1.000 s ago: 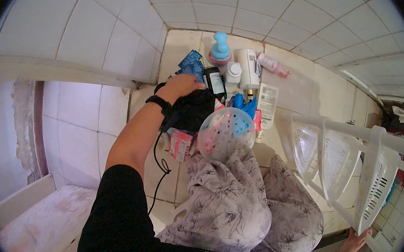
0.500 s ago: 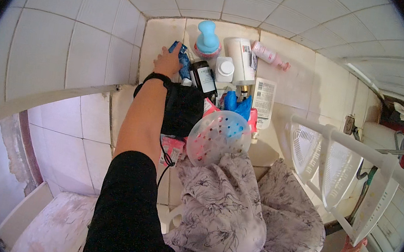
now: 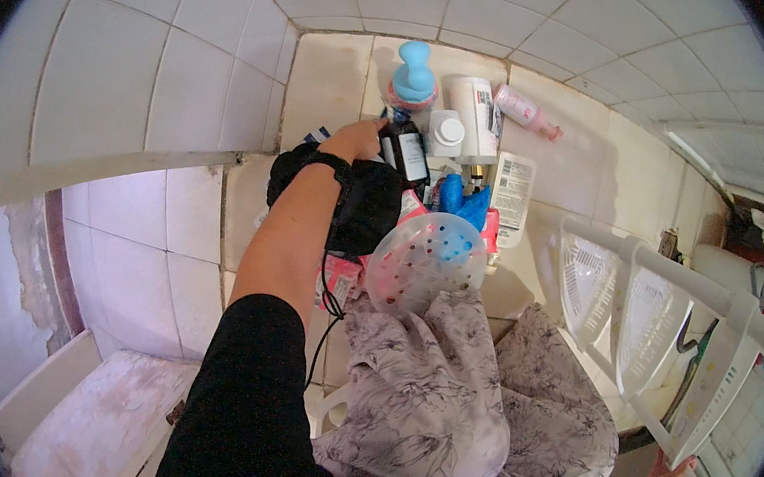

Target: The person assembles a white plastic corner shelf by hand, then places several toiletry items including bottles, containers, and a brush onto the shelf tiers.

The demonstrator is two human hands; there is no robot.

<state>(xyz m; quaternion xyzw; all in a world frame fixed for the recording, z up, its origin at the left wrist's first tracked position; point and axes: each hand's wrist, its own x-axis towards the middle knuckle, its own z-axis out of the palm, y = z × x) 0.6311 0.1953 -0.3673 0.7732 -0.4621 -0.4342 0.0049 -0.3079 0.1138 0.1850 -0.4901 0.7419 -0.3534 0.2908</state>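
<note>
Dark, glossy plastic bottle with a white rectangular label (image 3: 404, 154), leaning among toiletries on the pale tiled floor (image 3: 330, 72); the label's small dark print is too fine to read from where I stand. The person's left hand (image 3: 356, 141) reaches to the bottle's upper left edge, its fingers bent; whether they grip anything I cannot tell. A dark-blue, shiny packet (image 3: 318, 134) shows just left of that hand, partly covered.

Around the bottle: directly right, a squat white bottle with a round, ribbed-looking cap (image 3: 446, 135); beyond it, a white cylindrical container (image 3: 474, 117) bearing a dark printed panel; above, a smooth light-blue double-bulbed object (image 3: 413, 77) on a rounded pink base. Farther right lie a pink pump bottle (image 3: 524, 111) with pale lettering on its side and a flat, rounded white bottle (image 3: 510, 199), its back densely printed in small type. Nearer the person: crumpled bright-blue plastic (image 3: 466, 206), a translucent round plastic basket with punched holes (image 3: 431, 263), soft black fabric (image 3: 372, 204) beneath the left forearm, and a pink-and-white printed packet (image 3: 340, 279).

Outermost, grey trousers with a dark line-drawn floral pattern (image 3: 439, 396) cover the bent knees. At far right, the right hand (image 3: 662, 476) touches the lower end of a white moulded plastic rack with slotted panels (image 3: 713, 394); how firmly its fingers close there is unclear.
</note>
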